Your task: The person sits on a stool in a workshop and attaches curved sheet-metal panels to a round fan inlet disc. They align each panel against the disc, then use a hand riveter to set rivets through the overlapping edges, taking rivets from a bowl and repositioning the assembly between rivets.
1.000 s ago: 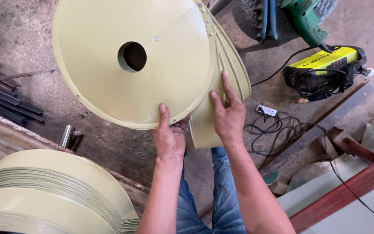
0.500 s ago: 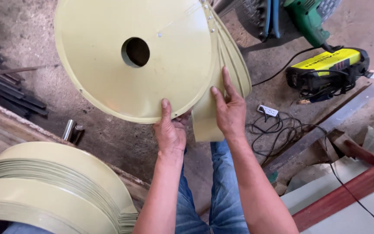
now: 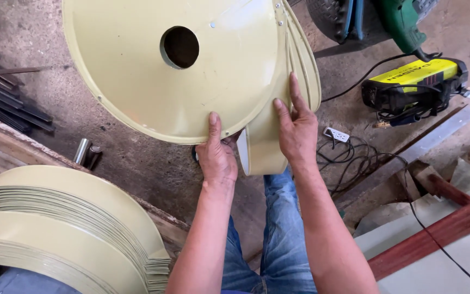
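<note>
A large pale yellow metal cone (image 3: 137, 71) with a round hole near its centre fills the upper middle of the head view. My left hand (image 3: 216, 155) grips its lower rim, thumb on the outer face. My right hand (image 3: 296, 128) lies flat on the overlapping seam strip (image 3: 265, 147), which curls down past the rim. Small rivets show near the top of the seam.
A stack of several matching pale yellow curved sheets (image 3: 55, 228) sits at lower left on a wooden bench. Dark metal bars (image 3: 6, 103) lie at left. A yellow and black machine (image 3: 414, 84) with cables and a white power strip (image 3: 337, 134) sits on the concrete floor at right.
The cone and both hands have shifted slightly to the right in view; my grip on the rim and seam stays the same.
</note>
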